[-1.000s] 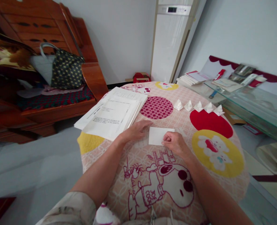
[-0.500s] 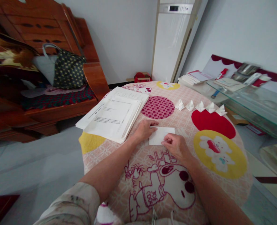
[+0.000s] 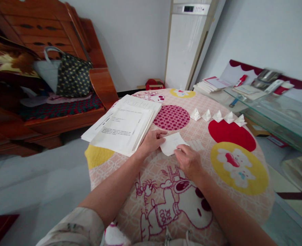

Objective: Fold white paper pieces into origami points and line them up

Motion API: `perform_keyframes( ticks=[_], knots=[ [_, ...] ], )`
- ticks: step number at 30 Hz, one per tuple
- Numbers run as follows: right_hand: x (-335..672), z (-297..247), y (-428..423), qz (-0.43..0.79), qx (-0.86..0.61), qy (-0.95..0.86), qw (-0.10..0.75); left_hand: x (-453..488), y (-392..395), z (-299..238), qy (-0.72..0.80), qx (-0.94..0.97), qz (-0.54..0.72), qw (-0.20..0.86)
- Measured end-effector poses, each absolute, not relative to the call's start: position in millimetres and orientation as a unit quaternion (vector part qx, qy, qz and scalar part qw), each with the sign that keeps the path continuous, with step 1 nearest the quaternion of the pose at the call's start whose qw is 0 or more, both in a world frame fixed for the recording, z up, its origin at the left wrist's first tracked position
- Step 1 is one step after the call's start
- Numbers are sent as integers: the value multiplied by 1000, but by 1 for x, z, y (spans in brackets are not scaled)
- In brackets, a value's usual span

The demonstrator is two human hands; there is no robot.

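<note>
A small white folded paper [image 3: 171,142] lies on the round table with a cartoon-print cloth [image 3: 232,184], now turned at an angle. My left hand [image 3: 152,140] pinches its left edge with closed fingers. My right hand [image 3: 188,159] rests on its near right corner, fingers curled over the paper. A stack of printed white sheets [image 3: 124,124] lies just left of my left hand. Several small folded white paper shapes [image 3: 217,116] stand in a row at the far right side of the table.
A wooden bench [image 3: 45,78] with a dark patterned bag [image 3: 72,75] stands at the left. A tall white appliance [image 3: 185,44] is behind the table. A glass shelf [image 3: 271,109] with books and boxes is at the right. Grey floor lies to the left.
The folded paper has been turned from square-on to a slant, its near edge lifted. My left hand moved onto its left edge; my right hand shifted slightly left over it.
</note>
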State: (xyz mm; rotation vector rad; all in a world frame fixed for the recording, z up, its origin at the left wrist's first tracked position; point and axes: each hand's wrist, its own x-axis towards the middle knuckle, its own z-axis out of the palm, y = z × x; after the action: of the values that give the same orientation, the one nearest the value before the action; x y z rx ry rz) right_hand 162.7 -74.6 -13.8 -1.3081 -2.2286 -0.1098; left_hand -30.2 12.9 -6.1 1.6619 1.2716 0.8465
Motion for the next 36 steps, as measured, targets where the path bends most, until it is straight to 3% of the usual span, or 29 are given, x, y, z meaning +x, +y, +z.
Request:
perform_keyframes(
  ticks=[7,13,19,25,36],
  knots=[
    [185,-11,-70,112,-423,-809,393,-37,11,11,481,685,437,328],
    [198,-10,-63,193,-409,-817,359,-31,6,6,334,787,363,371],
    [197,-4,-63,243,-452,-789,339,-27,6,-2,349,833,235,359],
    [194,-5,-58,321,-555,-689,338,-35,8,5,360,731,240,527],
    [181,-11,-46,358,-631,-569,386,-33,16,-17,445,681,264,517]
  ],
)
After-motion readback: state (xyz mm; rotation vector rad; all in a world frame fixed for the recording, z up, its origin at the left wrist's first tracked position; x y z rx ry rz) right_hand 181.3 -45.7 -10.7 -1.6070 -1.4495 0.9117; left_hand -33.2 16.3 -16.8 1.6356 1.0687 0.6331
